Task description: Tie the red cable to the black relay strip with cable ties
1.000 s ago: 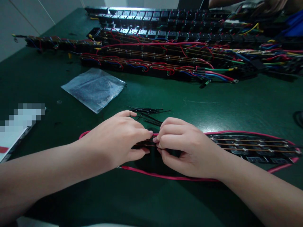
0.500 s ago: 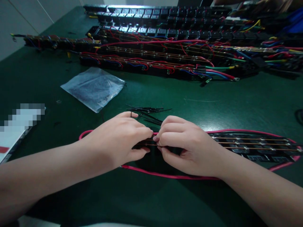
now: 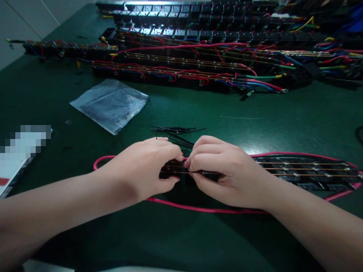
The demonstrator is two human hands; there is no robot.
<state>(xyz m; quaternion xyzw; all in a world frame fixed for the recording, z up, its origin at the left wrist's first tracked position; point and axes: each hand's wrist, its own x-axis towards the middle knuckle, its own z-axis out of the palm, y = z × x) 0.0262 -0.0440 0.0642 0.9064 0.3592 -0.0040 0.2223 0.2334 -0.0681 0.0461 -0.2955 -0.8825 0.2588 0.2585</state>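
Head view: left hand (image 3: 146, 163) spreading half-open, straddling strip (image 3: 304, 172); right hand (image 3: 227, 170) bunching fingers (image 3: 207, 162) at rods (image 3: 304, 169), hold unclear; strip looking stiff, rods fragile, suiting edge grip.

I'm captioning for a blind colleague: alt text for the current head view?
The left hand and right hand sit close together over a dark assembly with coppery rods, red cable along both sides; black strips and a translucent bag lie beyond.

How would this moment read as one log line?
left hand: at black strip | right hand: bunched at strip | red cable: along both strip sides | thin black ties: beyond hands
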